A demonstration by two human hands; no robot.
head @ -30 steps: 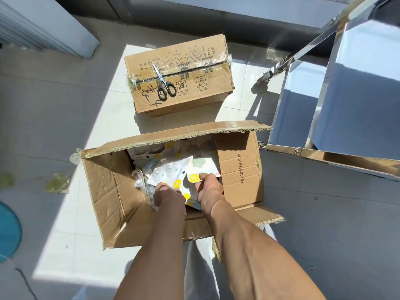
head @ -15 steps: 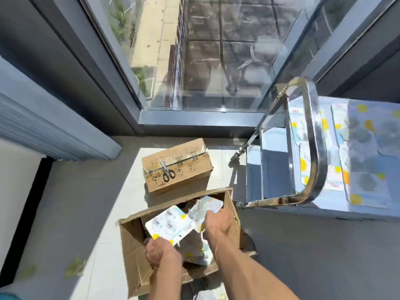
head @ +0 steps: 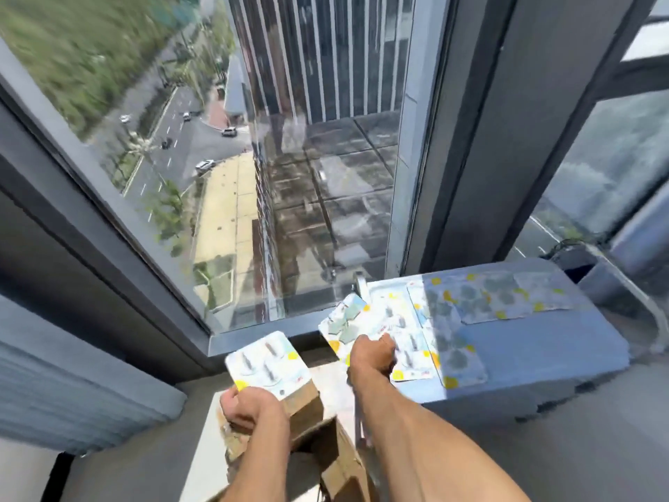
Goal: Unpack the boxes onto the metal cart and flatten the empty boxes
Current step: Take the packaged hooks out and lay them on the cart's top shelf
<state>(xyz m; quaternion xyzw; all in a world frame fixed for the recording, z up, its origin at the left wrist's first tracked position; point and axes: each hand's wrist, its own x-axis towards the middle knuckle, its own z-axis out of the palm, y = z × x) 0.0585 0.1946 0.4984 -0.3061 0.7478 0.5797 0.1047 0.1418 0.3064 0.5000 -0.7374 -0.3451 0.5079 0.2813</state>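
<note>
Packets in clear printed wrapping are passing from box to cart. One packet (head: 267, 364) is being gripped at its near edge by the left hand (head: 249, 405), fingers curled round it, held up over the open cardboard box (head: 318, 442) on the floor below. A second packet (head: 345, 322) is being pinched by the right hand (head: 371, 353) and is hanging above the near left corner of the metal cart (head: 535, 360), tilted, apparently on its way down. Whether it is already touching the shelf cannot be told, as the frame is blurring.

Several like packets (head: 452, 331) are lying flat on the cart's top shelf, side by side and partly overlapping, which suggests the person is laying them out in a row to keep the shelf orderly. Holding one packet per hand is judged a way of carrying two per trip.

Cardboard flaps are standing up beneath the left forearm, so the box is not yet flattened; its contents are hidden by the arms. The cart is standing just beside the box, to its right, against a tall window (head: 289, 175) with a dark frame. The curved cart handle (head: 648, 313) is showing at the far right.

Shelf space near the corner is already crowded, so the incoming packet is likely overlapping its neighbours. Nothing is standing between the right hand and the shelf.
</note>
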